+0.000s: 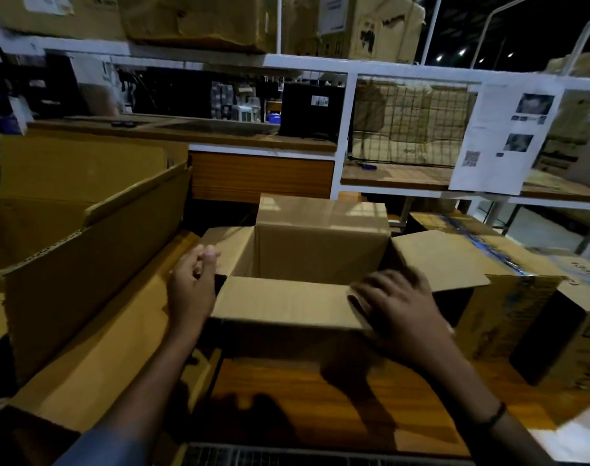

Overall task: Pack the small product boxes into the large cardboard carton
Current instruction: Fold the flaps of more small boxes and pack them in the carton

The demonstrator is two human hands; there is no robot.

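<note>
The large cardboard carton (320, 243) stands open on the wooden table, and its inside is dark. My left hand (191, 285) has curled fingers at the near corner of the carton's left flap (231, 247) and seems to pinch its edge. My right hand (399, 302) lies with spread fingers on the right end of the near flap (280, 302); it is blurred. The right flap (438, 260) sticks out sideways. Printed boxes (522, 317) with blue and black markings stand just right of the carton. No small box is in either hand.
A bigger open cardboard box (85, 250) leans close on the left. Behind the carton runs a white shelf rack (344, 136) with a wire mesh panel and a hanging printed sheet (505, 136). Bare wooden tabletop (303, 395) lies in front of the carton.
</note>
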